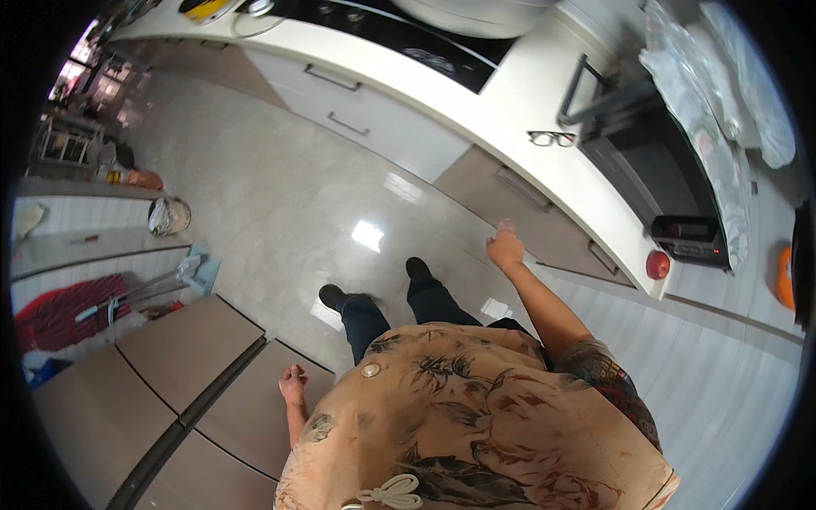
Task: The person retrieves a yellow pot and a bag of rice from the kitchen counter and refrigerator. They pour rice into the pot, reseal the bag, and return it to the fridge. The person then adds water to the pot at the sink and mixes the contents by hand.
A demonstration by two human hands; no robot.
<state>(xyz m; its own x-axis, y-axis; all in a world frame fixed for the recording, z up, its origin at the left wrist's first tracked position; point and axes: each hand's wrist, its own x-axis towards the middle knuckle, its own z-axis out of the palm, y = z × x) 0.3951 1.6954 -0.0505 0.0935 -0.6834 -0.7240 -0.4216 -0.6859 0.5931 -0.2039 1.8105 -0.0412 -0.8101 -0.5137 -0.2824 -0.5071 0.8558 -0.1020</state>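
Observation:
My left hand (293,384) hangs at my side with its fingers curled, in front of a brown refrigerator door (248,401). No object shows in it. Held out on the other side, my right hand (505,245) looks slightly blurred. It is nearest to the brown lower drawer front (497,185) under the counter, and I see nothing in its grip. How far its fingers are closed is not clear. On the white countertop (510,121) beyond it lie black-framed glasses (551,138), next to a black oven (656,166). A red apple (657,264) sits near the counter's corner.
A black cooktop (427,54) carries a large metal pan (478,16). Plastic bags (701,127) drape the oven. To the left stand a bin (169,215) and a blue dustpan (203,271). Glossy grey tiles (274,185) cover the floor.

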